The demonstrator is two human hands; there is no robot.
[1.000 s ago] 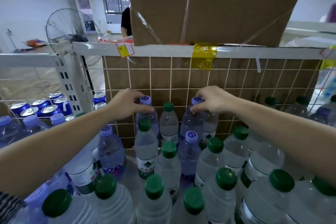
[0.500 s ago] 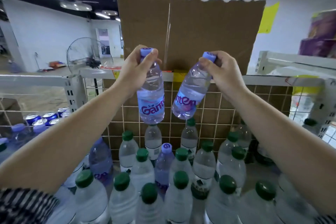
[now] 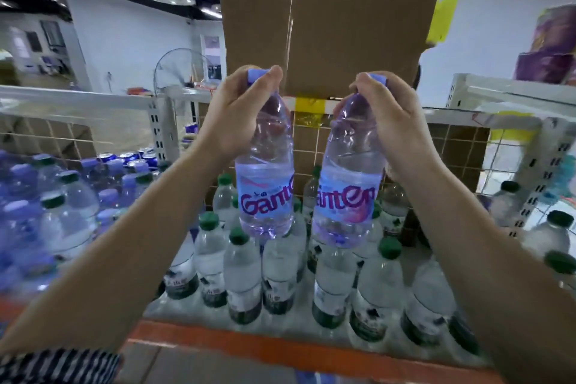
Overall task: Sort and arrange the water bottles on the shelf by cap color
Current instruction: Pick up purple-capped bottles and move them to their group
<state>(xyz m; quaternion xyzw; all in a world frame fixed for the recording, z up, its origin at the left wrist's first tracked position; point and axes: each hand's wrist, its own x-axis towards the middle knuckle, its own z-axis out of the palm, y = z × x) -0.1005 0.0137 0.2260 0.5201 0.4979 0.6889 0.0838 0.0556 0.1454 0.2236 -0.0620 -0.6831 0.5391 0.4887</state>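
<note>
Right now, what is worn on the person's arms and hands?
The left hand and right hand are bare: no gloves, rings or watch show. Both forearms are uncovered. A dark-and-white striped sleeve shows at the left arm's near end only.

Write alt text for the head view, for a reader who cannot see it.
The left hand grips one purple-capped bottle, the right hand a second purple-capped bottle, both above green-capped bottles on the shelf. More purple-capped bottles stand at left.

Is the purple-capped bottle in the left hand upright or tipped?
Upright: the left hand grips the purple-capped bottle at its neck, cap up, base down.
</note>
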